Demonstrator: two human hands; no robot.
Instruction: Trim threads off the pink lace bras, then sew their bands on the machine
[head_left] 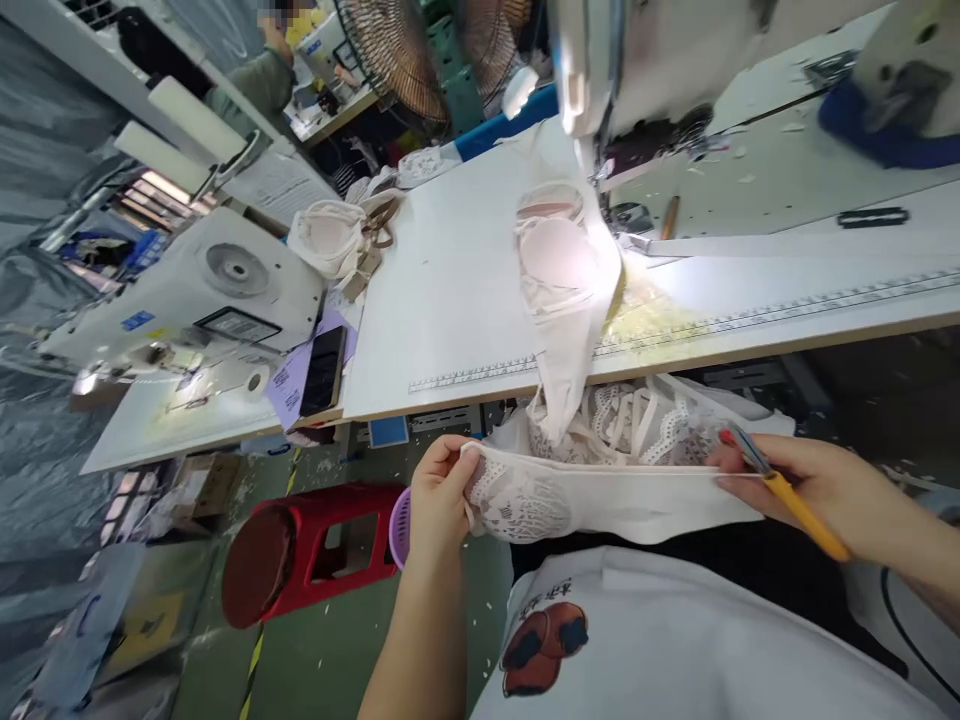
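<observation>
A white bra [622, 500] with a lace cup is stretched level between my two hands, above my lap. My left hand [442, 490] pinches its lace-cup end, thumb on top. At the other end, my right hand [795, 490] grips the plain band. The same hand also holds a slim tool with a yellow handle [806, 515], a metal shaft and a red tip; its exact kind is unclear. Behind the stretched piece lies a heap of more lace bras [652, 425]. Another bra [559, 260] lies on the sewing table, its strap end hanging over the front edge.
A sewing machine head [675, 60] stands over the white table [442, 290], with a ruler strip along its edge. To the left are a second machine [225, 270], a phone [324, 370] and a red stool [322, 545]. A person's arm [259, 80] shows at the back.
</observation>
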